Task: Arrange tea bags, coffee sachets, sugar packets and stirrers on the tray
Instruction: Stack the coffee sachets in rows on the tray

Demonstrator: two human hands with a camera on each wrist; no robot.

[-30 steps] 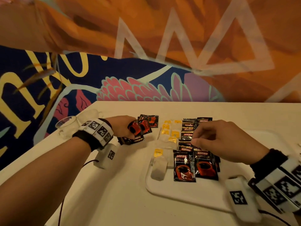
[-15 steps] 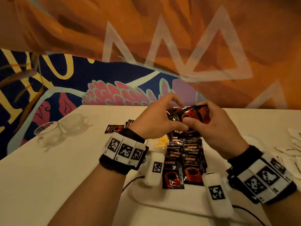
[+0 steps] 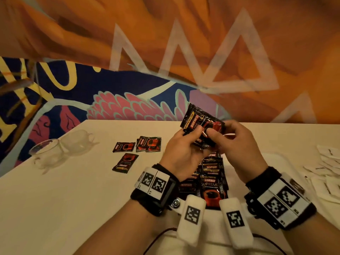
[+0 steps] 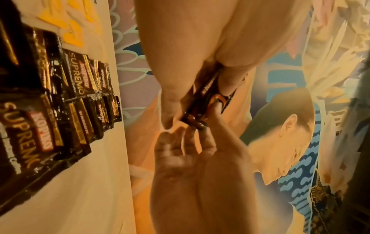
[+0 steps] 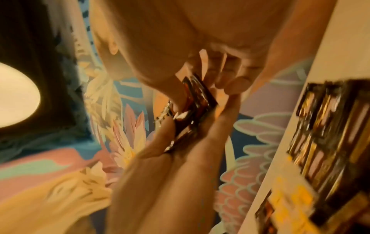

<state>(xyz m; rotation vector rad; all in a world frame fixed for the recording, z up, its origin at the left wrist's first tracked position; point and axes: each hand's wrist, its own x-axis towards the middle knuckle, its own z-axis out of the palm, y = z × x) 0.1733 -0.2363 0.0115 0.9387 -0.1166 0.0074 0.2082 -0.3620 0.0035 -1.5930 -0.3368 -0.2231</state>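
Both hands hold a small stack of black-and-red coffee sachets [image 3: 201, 124] in the air above the white tray [image 3: 276, 161]. My left hand [image 3: 184, 150] grips the stack from the left, thumb on top. My right hand [image 3: 235, 144] pinches it from the right. The same stack [image 4: 208, 96] shows edge-on between the fingers in the left wrist view, and the stack [image 5: 192, 110] likewise in the right wrist view. Two rows of coffee sachets [image 3: 211, 184] lie on the tray beneath my wrists. Yellow-tagged tea bags [image 4: 74, 33] lie beyond those rows.
Three groups of loose coffee sachets [image 3: 147, 144] lie on the table left of the tray. Two clear glass cups [image 3: 60, 150] stand at the far left near the table edge. White paper packets [image 3: 329, 173] lie at the right. A painted wall rises behind the table.
My left hand carried sachets from the loose pile on the left to over the tray; my right hand rose from the tray rows to meet it. Both have since fanned the stack upward.
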